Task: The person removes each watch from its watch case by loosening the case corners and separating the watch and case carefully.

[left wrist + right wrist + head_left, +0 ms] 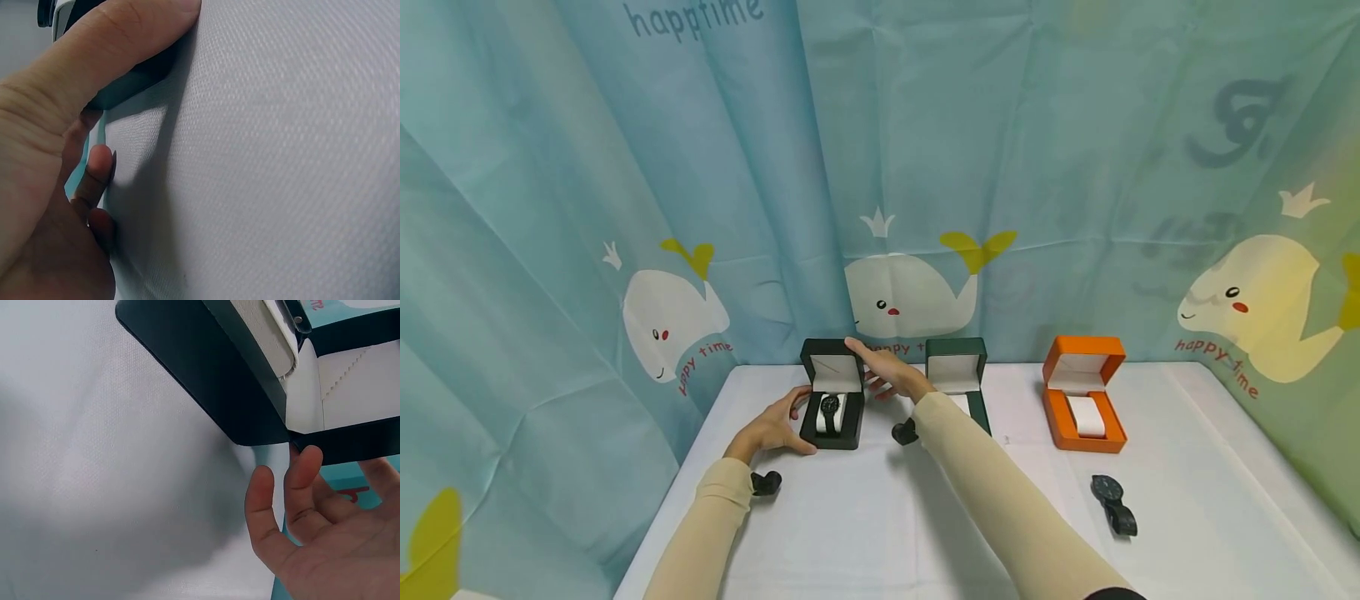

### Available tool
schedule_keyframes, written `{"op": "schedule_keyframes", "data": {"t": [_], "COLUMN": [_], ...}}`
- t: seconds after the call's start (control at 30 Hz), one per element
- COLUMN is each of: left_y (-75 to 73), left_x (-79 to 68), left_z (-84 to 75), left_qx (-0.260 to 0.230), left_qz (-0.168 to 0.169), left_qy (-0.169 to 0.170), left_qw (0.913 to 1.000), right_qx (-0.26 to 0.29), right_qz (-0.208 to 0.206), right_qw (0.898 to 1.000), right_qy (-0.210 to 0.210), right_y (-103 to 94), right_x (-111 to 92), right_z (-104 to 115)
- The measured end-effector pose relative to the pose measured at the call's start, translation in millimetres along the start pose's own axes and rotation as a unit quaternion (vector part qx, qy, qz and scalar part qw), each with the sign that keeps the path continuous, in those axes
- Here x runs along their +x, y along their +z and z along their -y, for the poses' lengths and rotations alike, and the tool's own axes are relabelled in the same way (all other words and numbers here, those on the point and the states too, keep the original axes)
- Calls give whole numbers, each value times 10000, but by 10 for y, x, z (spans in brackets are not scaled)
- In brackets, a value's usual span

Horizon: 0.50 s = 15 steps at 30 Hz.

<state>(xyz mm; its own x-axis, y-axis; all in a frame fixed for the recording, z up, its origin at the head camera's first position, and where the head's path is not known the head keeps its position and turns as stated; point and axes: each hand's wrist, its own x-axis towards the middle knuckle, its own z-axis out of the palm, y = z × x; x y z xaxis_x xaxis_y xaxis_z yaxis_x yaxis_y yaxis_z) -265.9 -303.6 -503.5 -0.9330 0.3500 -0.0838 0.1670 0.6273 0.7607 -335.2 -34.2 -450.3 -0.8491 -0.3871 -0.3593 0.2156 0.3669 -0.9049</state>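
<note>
In the head view, a black watch box [852, 421] stands on the table with its lid [833, 346] raised. A black wristwatch [830, 406] sits round the white cushion inside. My left hand [770, 427] grips the box base from the left, thumb at the front corner and fingers along the far left side. At the lid's upper right corner is my right hand [891, 372], thumb on the top edge. The right wrist view shows the right fingers [303, 472] curled behind the lid near the hinge; its thumb is hidden there.
Right of the black box stands a raised-lid green box [955, 346], partly covered by my right arm. Farther right is an orange box [1082, 346], lid up, with a white cushion [1086, 417]. Another black wristwatch [1108, 496] lies before it. A printed curtain [910, 167] hangs behind the table.
</note>
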Motion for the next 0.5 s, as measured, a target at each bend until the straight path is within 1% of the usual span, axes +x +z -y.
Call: {"op": "schedule_keyframes", "data": {"t": [0.27, 0.4, 0.5], "left_y": [13, 15, 12], "left_x": [-7, -14, -18], "left_z": [-31, -28, -33], "left_qx": [158, 217, 172], "left_qz": [34, 46, 75], "left_qy": [-101, -128, -119], "left_qw": [9998, 9997, 9998], "right_qx": [-84, -256, -419], "right_qz": [22, 62, 54], "right_qw": [10000, 9996, 9989], "right_qy": [47, -70, -219], "right_y": [0, 7, 18], "right_x": [-48, -68, -80], "right_z": [23, 43, 53]}}
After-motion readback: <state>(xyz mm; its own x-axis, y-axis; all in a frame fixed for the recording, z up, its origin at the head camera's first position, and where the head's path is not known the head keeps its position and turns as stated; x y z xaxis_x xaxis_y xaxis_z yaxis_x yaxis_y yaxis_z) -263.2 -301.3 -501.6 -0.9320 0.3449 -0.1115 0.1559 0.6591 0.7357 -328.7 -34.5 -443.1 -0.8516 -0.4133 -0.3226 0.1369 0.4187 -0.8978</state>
